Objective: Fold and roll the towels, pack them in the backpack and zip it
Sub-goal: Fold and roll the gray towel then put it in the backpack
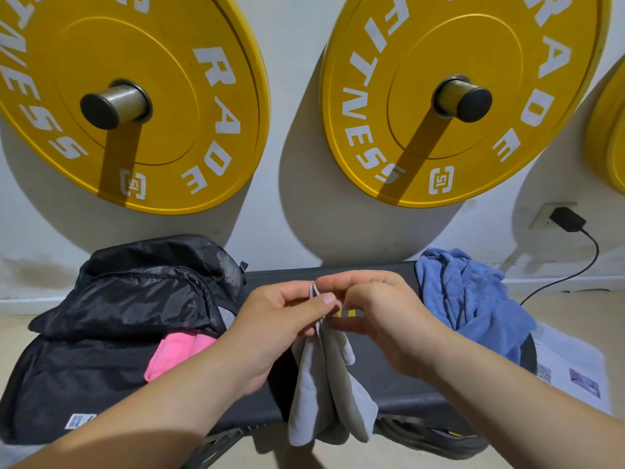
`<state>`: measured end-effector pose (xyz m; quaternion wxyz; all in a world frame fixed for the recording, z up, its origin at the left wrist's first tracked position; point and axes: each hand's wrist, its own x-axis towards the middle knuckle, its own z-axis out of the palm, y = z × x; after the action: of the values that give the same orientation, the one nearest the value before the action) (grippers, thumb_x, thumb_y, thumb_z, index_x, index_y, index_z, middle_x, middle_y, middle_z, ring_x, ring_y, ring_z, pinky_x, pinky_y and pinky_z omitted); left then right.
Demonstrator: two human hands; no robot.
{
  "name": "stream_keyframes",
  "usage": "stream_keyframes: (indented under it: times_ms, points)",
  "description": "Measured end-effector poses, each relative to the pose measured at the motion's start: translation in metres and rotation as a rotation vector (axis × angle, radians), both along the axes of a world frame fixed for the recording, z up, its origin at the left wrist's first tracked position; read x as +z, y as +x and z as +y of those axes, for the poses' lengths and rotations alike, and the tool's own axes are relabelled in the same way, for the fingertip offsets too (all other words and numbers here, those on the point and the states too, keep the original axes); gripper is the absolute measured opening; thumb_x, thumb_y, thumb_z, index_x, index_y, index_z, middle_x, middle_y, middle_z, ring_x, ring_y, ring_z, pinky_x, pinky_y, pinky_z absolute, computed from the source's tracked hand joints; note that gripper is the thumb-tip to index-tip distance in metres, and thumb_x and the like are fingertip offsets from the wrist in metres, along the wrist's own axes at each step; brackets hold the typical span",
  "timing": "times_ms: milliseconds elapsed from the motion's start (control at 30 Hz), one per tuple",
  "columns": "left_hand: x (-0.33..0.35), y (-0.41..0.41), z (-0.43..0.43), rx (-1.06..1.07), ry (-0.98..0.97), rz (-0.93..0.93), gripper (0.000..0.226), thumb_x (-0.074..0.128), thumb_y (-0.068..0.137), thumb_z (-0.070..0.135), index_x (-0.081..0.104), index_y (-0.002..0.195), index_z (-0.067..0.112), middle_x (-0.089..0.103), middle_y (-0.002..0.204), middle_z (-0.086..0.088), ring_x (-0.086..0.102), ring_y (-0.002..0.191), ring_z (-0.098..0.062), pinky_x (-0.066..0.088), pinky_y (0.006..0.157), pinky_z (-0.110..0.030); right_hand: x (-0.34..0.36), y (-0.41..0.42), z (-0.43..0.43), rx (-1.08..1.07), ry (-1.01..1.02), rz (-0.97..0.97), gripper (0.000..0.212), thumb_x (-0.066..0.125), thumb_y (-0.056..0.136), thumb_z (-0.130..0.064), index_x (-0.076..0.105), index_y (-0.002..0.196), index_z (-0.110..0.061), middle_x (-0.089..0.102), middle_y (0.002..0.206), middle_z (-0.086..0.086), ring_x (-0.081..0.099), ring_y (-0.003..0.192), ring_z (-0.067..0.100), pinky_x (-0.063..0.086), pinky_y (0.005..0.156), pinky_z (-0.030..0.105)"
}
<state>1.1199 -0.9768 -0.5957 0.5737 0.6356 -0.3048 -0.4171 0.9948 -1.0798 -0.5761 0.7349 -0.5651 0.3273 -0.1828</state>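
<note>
Left hand (280, 319): pinches grey towel (324, 394) top edge, right of backpack (118, 299).
Right hand (382, 319): pinches same edge.
Pink towel (176, 353): inside backpack.
Blue towel (466, 299): heaped on tabletop (389, 377), far right of backpack.

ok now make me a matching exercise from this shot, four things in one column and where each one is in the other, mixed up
Things
1. grey towel
2. pink towel
3. blue towel
4. charger

Places
A. plugged into the wall socket
B. crumpled on the right end of the bench
C. tucked in the open backpack
D. pinched between the left hand and right hand, hanging down

Pairs: 1-D, 2-C, 3-B, 4-A
</note>
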Motion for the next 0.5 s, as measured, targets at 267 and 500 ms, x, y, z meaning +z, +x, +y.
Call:
stream_keyframes:
  times_ms: [267,500]
  points:
    - [0.009,0.011,0.005,0.009,-0.027,-0.116,0.015,0.057,0.100,0.011,0.071,0.094,0.007,0.068,0.070,0.004,0.060,0.063,-0.008,0.047,0.058,-0.016,-0.016,-0.005,-0.013,0.040,-0.590,0.137,0.045,0.071,0.084,-0.003,0.071,0.113,-0.038,0.068,0.111,-0.005,0.063,0.102,0.007,0.055,0.092,0.031]
    - [0.027,0.022,0.013,-0.040,-0.278,-0.217,0.010,0.055,0.096,0.016,0.063,0.098,0.010,0.069,0.083,-0.008,0.064,0.080,-0.016,0.050,0.074,-0.027,-0.017,-0.011,-0.012,0.351,-0.691,0.188,0.022,0.083,0.079,-0.032,0.070,0.097,-0.025,0.074,0.095,0.006,0.068,0.089,0.022,0.053,0.091,0.044]
